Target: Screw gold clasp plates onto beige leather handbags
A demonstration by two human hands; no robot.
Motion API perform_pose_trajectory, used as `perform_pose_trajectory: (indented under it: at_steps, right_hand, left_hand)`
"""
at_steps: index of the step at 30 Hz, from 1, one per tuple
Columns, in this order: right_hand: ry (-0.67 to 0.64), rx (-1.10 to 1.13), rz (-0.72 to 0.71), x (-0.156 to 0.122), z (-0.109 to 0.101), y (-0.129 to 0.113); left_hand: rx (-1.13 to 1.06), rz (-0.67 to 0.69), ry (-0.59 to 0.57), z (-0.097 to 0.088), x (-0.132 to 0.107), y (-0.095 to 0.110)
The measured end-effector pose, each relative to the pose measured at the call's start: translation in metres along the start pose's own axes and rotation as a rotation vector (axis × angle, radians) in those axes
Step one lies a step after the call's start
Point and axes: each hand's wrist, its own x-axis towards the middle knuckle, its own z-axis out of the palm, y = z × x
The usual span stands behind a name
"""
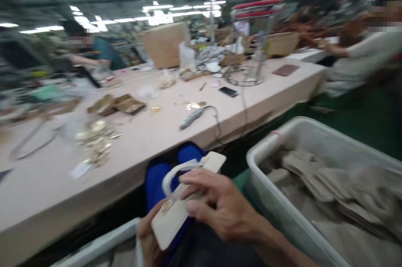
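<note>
A cream bag panel [171, 223] with a pale curved handle [169, 177] and gold-coloured fittings is held tilted above my lap. My left hand [148, 235] grips its lower left end, with the fingers partly hidden behind it. Over the middle of the panel, beside the handle, my right hand [220, 206] has its fingers and thumb closed on it. Beyond my knees, on the table [150, 133], lie a grey corded hand tool [191, 118] and a small group of gold fittings [195, 105].
A grey plastic bin [266, 179] holding beige-grey pieces [314, 179] stands at my right. Another bin rim [103, 242] shows at lower left. More gold fittings [99, 145], small open boxes [128, 103], a phone [228, 91] and a wire stand are on the table. People work at left and right.
</note>
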Motion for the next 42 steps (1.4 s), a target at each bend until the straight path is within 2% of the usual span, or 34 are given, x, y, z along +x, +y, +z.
perform_pose_trajectory:
  at_steps: [1,3,5,7,9,11,13,15,16,18,20,22,23,25,27,29,30,31,32,34,36,37,42]
  right_hand:
    - [0.043,-0.143,-0.108,0.001,-0.009,-0.003]
    - [0.22,-0.397,-0.355,0.018,-0.027,0.002]
    - [0.229,-0.627,-0.477,0.044,-0.035,0.018]
    - [0.088,-0.756,-0.469,0.07,-0.031,0.044]
    - [-0.061,-0.813,-0.379,0.093,-0.022,0.074]
    - [-0.054,-0.87,-0.338,0.112,-0.011,0.102]
    - [0.047,-0.949,-0.393,0.13,-0.002,0.121]
    - [0.091,-1.025,-0.47,0.147,0.003,0.128]
    - [0.067,-1.051,-0.491,0.156,0.004,0.128]
    - [-0.057,-1.065,-0.467,0.174,0.004,0.125]
    - [-0.228,-1.015,-0.375,0.189,0.004,0.124]
    - [-0.351,-0.938,-0.309,0.2,0.007,0.127]
    - [-0.366,-0.912,-0.312,0.203,0.01,0.13]
    - [-0.326,-0.9,-0.379,0.205,0.016,0.14]
    - [-0.288,-0.895,-0.455,0.203,0.024,0.15]
    - [-0.317,-0.871,-0.502,0.2,0.032,0.16]
    - [-0.348,-0.859,-0.52,0.199,0.036,0.164]
    - [-0.378,-0.849,-0.537,0.197,0.039,0.168]
    - [-0.402,-0.843,-0.55,0.196,0.042,0.172]
    - [-0.417,-0.835,-0.569,0.193,0.047,0.177]
    - [-0.404,-0.825,-0.577,0.191,0.049,0.181]
    - [-0.399,-0.819,-0.578,0.191,0.049,0.183]
    - [-0.372,-0.791,-0.57,0.189,0.047,0.188]
  left_hand:
    - [0.003,-0.026,0.029,-0.012,0.001,-0.002]
    - [-0.077,-0.109,-0.01,-0.031,0.004,-0.007]
    - [-0.247,-0.207,-0.085,-0.042,0.007,-0.014]
    - [-0.403,-0.269,-0.098,-0.046,0.007,-0.024]
    - [-0.468,-0.289,-0.083,-0.048,0.008,-0.039]
    - [-0.475,-0.282,-0.112,-0.05,0.01,-0.054]
    - [-0.473,-0.276,-0.137,-0.056,0.014,-0.065]
    - [-0.458,-0.272,-0.142,-0.063,0.018,-0.069]
    - [-0.445,-0.272,-0.151,-0.067,0.021,-0.068]
    - [-0.429,-0.294,-0.21,-0.074,0.024,-0.065]
    - [-0.44,-0.349,-0.283,-0.077,0.026,-0.062]
    - [-0.44,-0.423,-0.292,-0.077,0.027,-0.06]
    - [-0.411,-0.448,-0.272,-0.076,0.027,-0.059]
    - [-0.265,-0.439,-0.131,-0.075,0.028,-0.056]
    - [-0.01,-0.334,0.161,-0.073,0.031,-0.049]
    - [0.23,-0.175,0.489,-0.071,0.036,-0.038]
    - [0.291,-0.111,0.593,-0.07,0.041,-0.032]
    - [0.3,-0.083,0.626,-0.067,0.045,-0.026]
    - [0.262,-0.096,0.596,-0.064,0.05,-0.022]
    - [0.115,-0.21,0.414,-0.056,0.06,-0.019]
    - [-0.045,-0.337,0.231,-0.047,0.067,-0.023]
    - [-0.133,-0.372,0.178,-0.042,0.069,-0.028]
    - [-0.527,-0.396,0.182,-0.028,0.074,-0.052]
